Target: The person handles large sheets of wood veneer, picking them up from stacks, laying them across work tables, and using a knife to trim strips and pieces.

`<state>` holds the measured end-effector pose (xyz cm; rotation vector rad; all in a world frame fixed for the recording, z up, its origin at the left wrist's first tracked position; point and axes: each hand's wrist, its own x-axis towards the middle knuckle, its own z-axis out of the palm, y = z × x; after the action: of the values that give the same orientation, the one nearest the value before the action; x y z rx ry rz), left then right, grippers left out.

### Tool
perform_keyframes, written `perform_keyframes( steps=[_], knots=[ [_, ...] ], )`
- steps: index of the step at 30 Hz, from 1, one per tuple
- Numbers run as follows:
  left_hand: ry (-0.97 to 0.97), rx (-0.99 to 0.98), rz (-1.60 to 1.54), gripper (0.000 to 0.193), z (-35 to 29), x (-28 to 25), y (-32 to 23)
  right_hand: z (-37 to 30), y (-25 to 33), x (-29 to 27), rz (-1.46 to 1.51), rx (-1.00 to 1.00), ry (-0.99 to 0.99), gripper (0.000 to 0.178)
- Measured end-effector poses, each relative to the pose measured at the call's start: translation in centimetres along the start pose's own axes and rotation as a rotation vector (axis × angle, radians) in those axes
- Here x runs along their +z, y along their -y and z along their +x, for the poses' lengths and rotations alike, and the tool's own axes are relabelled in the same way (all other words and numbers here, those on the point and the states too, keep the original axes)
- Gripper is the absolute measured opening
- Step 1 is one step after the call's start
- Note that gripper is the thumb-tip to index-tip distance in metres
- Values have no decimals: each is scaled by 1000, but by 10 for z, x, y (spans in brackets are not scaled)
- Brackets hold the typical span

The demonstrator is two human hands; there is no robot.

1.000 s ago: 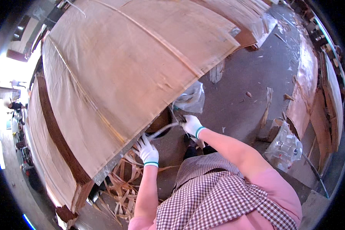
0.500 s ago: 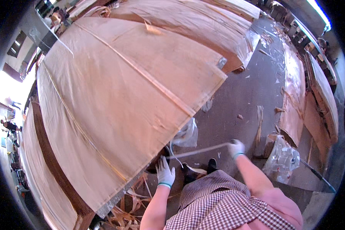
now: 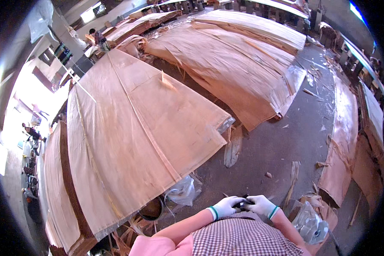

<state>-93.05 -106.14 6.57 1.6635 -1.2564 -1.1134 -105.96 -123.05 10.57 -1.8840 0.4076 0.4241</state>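
My left hand (image 3: 226, 207) and my right hand (image 3: 262, 205), both in white gloves with green cuffs, meet in front of my checked apron (image 3: 243, 234). Their fingers close round a small black object (image 3: 244, 202), mostly covered, whose kind I cannot make out. Ahead and to the left lies a large stack of thin wood veneer sheets (image 3: 145, 115), its near edge a short way from my left hand. Beside that edge are a clear plastic bag (image 3: 184, 191) and a dark round bucket (image 3: 152, 210).
Another veneer stack (image 3: 234, 68) lies farther back. Long sheets (image 3: 339, 141) rest along the right, by crumpled clear plastic (image 3: 309, 224). Veneer scraps (image 3: 294, 177) litter the grey floor (image 3: 260, 158). A person (image 3: 99, 39) is at the far end of the large stack.
My left hand has left the stack's near edge, and my right hand has come in from the right. The pale strip stretched between them is gone from view; both now hold a black object.
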Motion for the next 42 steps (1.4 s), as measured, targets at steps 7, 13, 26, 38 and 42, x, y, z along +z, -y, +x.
perform_keyframes(
  steps=[7,13,26,38,42],
  knots=[
    [81,-81,299,25,113,-26,-56,21,32,-143,-387,-334,-95,23],
    [-318,-19,-244,16,198,-84,-69,90,32,-209,441,-297,-165,37],
    [-730,98,-876,32,389,-253,-69,257,24,-377,151,-93,-326,6],
    [-1715,-260,-696,22,358,-351,37,457,37,-537,-181,-281,-75,7],
    [-1803,-527,115,18,354,-368,42,525,69,-553,-163,-325,8,9]
  ],
)
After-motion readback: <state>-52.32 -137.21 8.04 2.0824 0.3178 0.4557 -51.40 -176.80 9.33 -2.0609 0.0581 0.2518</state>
